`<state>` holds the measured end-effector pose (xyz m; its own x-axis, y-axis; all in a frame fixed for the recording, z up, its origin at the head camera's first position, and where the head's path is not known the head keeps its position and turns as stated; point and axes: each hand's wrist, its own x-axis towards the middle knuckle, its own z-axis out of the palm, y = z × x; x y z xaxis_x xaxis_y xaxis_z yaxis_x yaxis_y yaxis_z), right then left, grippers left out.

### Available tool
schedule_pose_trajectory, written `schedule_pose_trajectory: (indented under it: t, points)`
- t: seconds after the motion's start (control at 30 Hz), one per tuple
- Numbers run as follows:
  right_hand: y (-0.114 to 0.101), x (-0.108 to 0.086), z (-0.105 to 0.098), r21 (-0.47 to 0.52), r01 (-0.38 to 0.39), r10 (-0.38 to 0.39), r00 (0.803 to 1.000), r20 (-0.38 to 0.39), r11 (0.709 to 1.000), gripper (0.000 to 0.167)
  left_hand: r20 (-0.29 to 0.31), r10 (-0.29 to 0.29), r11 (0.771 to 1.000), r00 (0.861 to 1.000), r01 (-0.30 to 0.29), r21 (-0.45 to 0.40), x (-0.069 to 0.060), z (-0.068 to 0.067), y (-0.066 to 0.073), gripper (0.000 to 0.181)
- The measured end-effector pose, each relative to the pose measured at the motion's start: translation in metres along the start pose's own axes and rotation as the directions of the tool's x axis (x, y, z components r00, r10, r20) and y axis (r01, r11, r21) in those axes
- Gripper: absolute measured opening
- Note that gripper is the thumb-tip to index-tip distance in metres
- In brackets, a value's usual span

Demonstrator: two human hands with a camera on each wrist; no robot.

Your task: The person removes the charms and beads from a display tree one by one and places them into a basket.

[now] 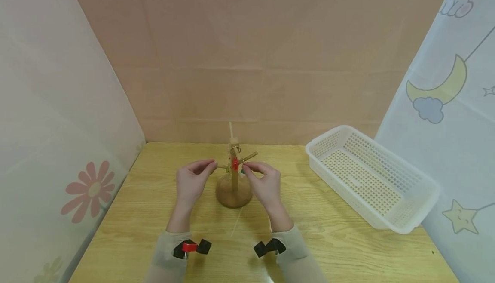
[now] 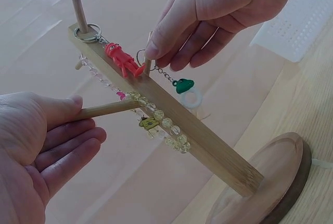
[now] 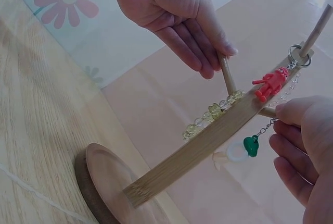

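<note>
At the right peg [image 2: 148, 70] of the wooden stand [image 2: 205, 148], the right hand [image 1: 267, 185] apparently pinches the green-charm keychain [image 2: 183, 85], probably light and best gripped by its stiff ring [image 2: 138, 57], while the left hand [image 1: 192, 183] pinches the stand's left peg [image 2: 106, 110]

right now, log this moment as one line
left hand: pinches peg bearing yellow bracelet; right hand: pinches another peg near green charm; red figure: hung on stand

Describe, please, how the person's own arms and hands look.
The left sleeve and right sleeve are long and pale beige. The left wrist mount is black with a red part; the right wrist mount is black. The left hand and right hand wear no gloves.
</note>
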<state>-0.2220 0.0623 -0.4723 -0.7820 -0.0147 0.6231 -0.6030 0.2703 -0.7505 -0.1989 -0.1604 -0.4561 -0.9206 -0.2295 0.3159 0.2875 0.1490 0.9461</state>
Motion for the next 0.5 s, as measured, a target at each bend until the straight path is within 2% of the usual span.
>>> schedule_pose_trajectory:
  t: [0.27,0.5]
  points:
    - [0.0008,0.0021,-0.0067,-0.069,0.025,-0.025,1.000,-0.002,0.997,0.003,0.003,0.001,1.000,1.000,-0.001,0.011,-0.0001,-0.0001,0.0004,0.015]
    - [-0.0012,0.0043,-0.0108,-0.087,0.029,-0.029,1.000,0.000,0.996,0.006,-0.002,0.020,1.000,1.000,-0.020,0.010,-0.0002,0.0001,-0.0009,0.016]
